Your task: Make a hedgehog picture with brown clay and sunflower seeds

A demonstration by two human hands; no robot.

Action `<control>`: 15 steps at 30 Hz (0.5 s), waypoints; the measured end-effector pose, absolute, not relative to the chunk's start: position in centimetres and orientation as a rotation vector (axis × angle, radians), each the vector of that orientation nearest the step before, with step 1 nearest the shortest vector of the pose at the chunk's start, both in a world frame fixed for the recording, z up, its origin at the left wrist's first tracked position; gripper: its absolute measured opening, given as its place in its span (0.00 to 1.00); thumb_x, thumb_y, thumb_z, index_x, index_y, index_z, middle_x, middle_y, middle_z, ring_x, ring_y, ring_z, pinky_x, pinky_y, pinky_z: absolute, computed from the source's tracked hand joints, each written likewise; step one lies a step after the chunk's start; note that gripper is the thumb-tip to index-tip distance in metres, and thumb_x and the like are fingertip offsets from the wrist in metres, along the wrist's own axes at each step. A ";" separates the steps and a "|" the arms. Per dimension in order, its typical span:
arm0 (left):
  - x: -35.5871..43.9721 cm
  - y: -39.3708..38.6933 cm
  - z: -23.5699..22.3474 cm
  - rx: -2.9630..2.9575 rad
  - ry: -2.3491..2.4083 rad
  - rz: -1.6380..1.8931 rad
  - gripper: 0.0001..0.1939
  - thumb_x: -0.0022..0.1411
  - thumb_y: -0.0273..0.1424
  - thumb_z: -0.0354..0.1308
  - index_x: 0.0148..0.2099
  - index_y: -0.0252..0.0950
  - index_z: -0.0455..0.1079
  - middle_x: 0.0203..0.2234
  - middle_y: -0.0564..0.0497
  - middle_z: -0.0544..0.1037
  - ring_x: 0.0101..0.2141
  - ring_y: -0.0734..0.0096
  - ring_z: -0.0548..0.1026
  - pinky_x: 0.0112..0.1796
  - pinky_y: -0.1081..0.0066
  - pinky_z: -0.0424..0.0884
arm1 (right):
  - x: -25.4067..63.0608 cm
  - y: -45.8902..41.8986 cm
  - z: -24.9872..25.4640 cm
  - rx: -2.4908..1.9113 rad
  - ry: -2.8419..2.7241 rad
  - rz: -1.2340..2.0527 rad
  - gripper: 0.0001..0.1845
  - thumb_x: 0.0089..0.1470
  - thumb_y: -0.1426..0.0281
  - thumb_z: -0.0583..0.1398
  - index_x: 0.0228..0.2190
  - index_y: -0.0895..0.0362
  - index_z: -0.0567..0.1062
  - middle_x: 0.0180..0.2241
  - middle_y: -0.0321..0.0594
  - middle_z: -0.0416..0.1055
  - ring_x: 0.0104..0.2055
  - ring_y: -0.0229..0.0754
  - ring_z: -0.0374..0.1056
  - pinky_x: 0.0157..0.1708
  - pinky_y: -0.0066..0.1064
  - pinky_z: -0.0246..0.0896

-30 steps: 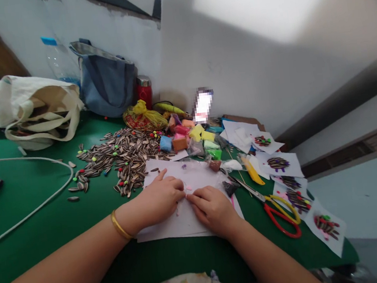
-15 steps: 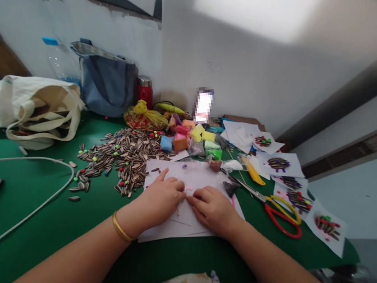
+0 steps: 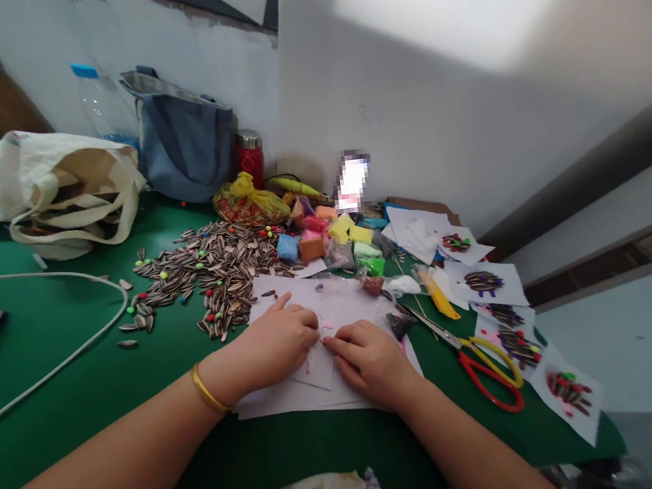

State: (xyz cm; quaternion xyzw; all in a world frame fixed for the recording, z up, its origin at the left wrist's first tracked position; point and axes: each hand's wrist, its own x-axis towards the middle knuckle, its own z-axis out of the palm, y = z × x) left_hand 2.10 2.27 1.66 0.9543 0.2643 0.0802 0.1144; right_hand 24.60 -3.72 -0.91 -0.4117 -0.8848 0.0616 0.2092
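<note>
Nearest, the left hand [image 3: 275,343] and right hand [image 3: 368,361] meet fingertip to fingertip on a small white paper piece [image 3: 315,371], each grip pressed together, pinching its upper edge. That piece lies on larger white sheets [image 3: 338,306] at the green surface [image 3: 67,345] centre. At three o'clock lie red-handled scissors [image 3: 482,372]. Farther off, at eleven o'clock, spreads a heap of sunflower seeds [image 3: 211,269]; at twelve, coloured clay blocks [image 3: 325,237].

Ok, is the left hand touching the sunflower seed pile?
Apart. The head view shows the left hand resting on the white paper, with bare paper between its fingers and the seed pile.
</note>
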 end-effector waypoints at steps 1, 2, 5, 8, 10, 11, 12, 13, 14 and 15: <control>2.1 2.3 1.7 2.797 0.770 0.235 0.11 0.61 0.23 0.57 0.42 0.39 0.77 0.41 0.49 0.77 0.45 0.63 0.73 0.63 0.45 0.47 | 24.5 -3.8 -0.9 -1.153 -2.469 0.167 0.18 0.60 0.72 0.57 0.52 0.57 0.73 0.43 0.47 0.72 0.42 0.47 0.65 0.42 0.40 0.65; 2.1 2.3 1.7 2.799 0.767 0.236 0.11 0.61 0.24 0.57 0.42 0.40 0.77 0.41 0.49 0.77 0.46 0.62 0.72 0.62 0.45 0.47 | 24.5 -3.8 -0.8 -1.162 -2.474 0.162 0.19 0.60 0.72 0.57 0.52 0.57 0.73 0.42 0.47 0.72 0.42 0.47 0.65 0.42 0.40 0.65; 2.1 2.1 1.9 2.811 0.771 0.236 0.11 0.62 0.25 0.56 0.44 0.41 0.77 0.41 0.49 0.77 0.45 0.62 0.73 0.62 0.44 0.48 | 24.2 -3.8 -0.8 -1.191 -2.487 0.139 0.18 0.60 0.71 0.57 0.51 0.58 0.74 0.41 0.48 0.71 0.42 0.47 0.64 0.42 0.41 0.64; 2.2 1.8 2.1 2.827 0.778 0.224 0.11 0.62 0.25 0.56 0.43 0.41 0.77 0.40 0.49 0.76 0.43 0.63 0.73 0.62 0.44 0.48 | 24.0 -3.9 -0.7 -1.218 -2.512 0.113 0.18 0.59 0.70 0.58 0.51 0.59 0.74 0.41 0.48 0.70 0.42 0.47 0.63 0.42 0.41 0.64; 2.3 1.7 2.1 2.834 0.773 0.230 0.10 0.62 0.25 0.56 0.42 0.41 0.77 0.39 0.49 0.77 0.43 0.63 0.73 0.62 0.45 0.47 | 23.9 -3.9 -0.7 -1.234 -2.528 0.096 0.18 0.59 0.70 0.59 0.50 0.59 0.74 0.41 0.48 0.70 0.41 0.47 0.63 0.42 0.41 0.64; 2.3 1.7 2.1 2.835 0.770 0.235 0.09 0.62 0.25 0.57 0.41 0.40 0.77 0.39 0.49 0.77 0.42 0.63 0.73 0.62 0.45 0.47 | 23.9 -3.8 -0.7 -1.231 -2.530 0.096 0.18 0.59 0.70 0.59 0.50 0.58 0.74 0.41 0.48 0.70 0.41 0.47 0.63 0.42 0.41 0.64; 2.3 1.7 2.1 2.834 0.768 0.239 0.09 0.61 0.25 0.57 0.41 0.40 0.77 0.39 0.49 0.77 0.43 0.63 0.74 0.63 0.45 0.47 | 23.9 -3.8 -0.7 -1.220 -2.525 0.108 0.18 0.58 0.70 0.59 0.50 0.58 0.74 0.41 0.48 0.71 0.41 0.47 0.64 0.42 0.40 0.64; 2.3 1.8 2.1 2.830 0.767 0.241 0.09 0.61 0.25 0.57 0.41 0.40 0.77 0.39 0.49 0.77 0.43 0.63 0.74 0.63 0.45 0.46 | 24.0 -3.8 -0.8 -1.208 -2.508 0.128 0.18 0.58 0.71 0.59 0.51 0.58 0.74 0.42 0.48 0.71 0.42 0.47 0.64 0.43 0.40 0.64; 2.3 1.8 2.0 2.826 0.766 0.240 0.09 0.61 0.25 0.58 0.41 0.40 0.77 0.39 0.49 0.78 0.43 0.63 0.74 0.63 0.46 0.46 | 24.1 -3.8 -0.8 -1.198 -2.482 0.154 0.19 0.59 0.71 0.58 0.52 0.58 0.73 0.42 0.48 0.71 0.42 0.47 0.64 0.43 0.40 0.65; 2.2 1.8 2.0 2.820 0.763 0.239 0.09 0.60 0.25 0.58 0.41 0.40 0.77 0.39 0.49 0.78 0.43 0.63 0.74 0.63 0.46 0.45 | 24.2 -3.7 -0.9 -1.194 -2.452 0.180 0.20 0.59 0.72 0.58 0.53 0.58 0.72 0.43 0.48 0.71 0.43 0.47 0.65 0.43 0.39 0.65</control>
